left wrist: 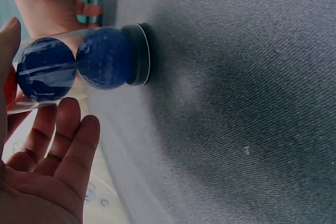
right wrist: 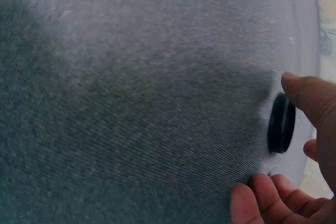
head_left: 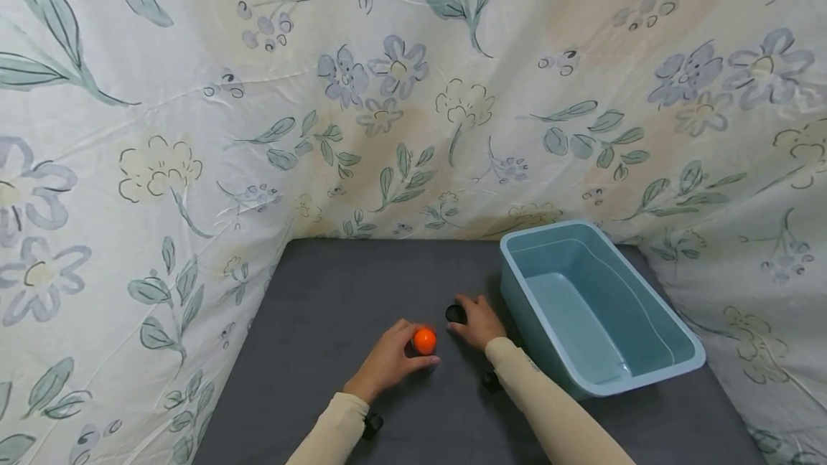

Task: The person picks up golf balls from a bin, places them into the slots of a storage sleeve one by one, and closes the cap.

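Observation:
A clear plastic tube (left wrist: pixel 50 72) stands upright on the dark cloth. It holds two dark blue balls, with an orange ball (head_left: pixel 424 340) on top, and a black cap (left wrist: pixel 139 55) closes its bottom end. My left hand (head_left: pixel 390 356) curves round the tube from the left, thumb on the near side and fingers behind. To the right, my right hand (head_left: pixel 480 323) holds a round black lid (right wrist: pixel 282 123) between thumb and index finger, flat and close over the cloth. The other fingers of that hand curl loosely beside the lid.
A deep light-blue plastic tub (head_left: pixel 530 293) stands right of the right hand, close by the forearm. Dark grey cloth (head_left: pixel 336 293) covers the table. Floral sheets (head_left: pixel 388 192) hang behind and at both sides. A small black device is strapped at each wrist.

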{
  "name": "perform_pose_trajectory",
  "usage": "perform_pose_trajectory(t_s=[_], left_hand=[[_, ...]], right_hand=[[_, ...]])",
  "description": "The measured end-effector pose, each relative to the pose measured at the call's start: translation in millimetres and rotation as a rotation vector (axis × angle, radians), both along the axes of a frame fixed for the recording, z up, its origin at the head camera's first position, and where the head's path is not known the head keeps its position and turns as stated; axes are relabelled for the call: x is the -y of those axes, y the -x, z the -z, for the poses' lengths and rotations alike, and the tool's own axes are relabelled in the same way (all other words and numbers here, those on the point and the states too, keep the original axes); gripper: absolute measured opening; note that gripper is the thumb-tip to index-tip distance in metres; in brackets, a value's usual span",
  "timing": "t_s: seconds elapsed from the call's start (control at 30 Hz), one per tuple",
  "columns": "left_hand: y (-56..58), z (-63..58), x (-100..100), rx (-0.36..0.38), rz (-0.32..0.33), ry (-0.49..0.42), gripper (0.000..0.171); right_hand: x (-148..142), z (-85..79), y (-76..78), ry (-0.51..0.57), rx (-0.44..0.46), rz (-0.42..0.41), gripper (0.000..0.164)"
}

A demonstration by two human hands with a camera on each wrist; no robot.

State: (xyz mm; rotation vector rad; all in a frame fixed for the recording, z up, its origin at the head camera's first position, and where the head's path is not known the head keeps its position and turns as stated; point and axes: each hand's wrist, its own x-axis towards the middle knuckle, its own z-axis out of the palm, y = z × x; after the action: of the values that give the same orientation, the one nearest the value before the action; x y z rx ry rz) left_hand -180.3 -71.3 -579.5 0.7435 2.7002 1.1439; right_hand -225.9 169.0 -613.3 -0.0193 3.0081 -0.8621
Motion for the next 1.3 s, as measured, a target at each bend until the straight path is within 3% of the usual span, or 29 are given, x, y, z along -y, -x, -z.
perform_pose_trajectory(t_s=[0.2, 0.5, 0.7, 1.0, 1.2, 1.3], left_hand=[[-0.9, 3.9, -1, 0.02, 0.004, 0.006, 0.054], [0.5, 5.9, 0, 0.03, -0.003, 0.013, 0.055], [0.3, 4.1, 1, 0.037, -0.01, 0.037, 0.057], [2.2, -4.4, 8, 0.041, 0.0, -0.008, 0.061], [2.1, -14.7, 11, -0.036, 0.002, -0.058, 0.047], [1.4, -22.7, 9, -0.05, -0.018, -0.093, 0.039]], right_hand=[[2, 6.0, 0.9, -0.07, -0.002, 0.002, 0.055], [1, 2.9, -4.8, 0.036, -0.08, -0.012, 0.045], [3, -27.9, -15.1, 0.157, -0.115, -0.056, 0.05], [12, -68.6, -32.0, 0.244, -0.173, -0.099, 0.037], [21, -87.5, -46.4, 0.307, -0.239, -0.131, 0.033], [27, -89.2, -54.6, 0.283, -0.326, -0.171, 0.032]])
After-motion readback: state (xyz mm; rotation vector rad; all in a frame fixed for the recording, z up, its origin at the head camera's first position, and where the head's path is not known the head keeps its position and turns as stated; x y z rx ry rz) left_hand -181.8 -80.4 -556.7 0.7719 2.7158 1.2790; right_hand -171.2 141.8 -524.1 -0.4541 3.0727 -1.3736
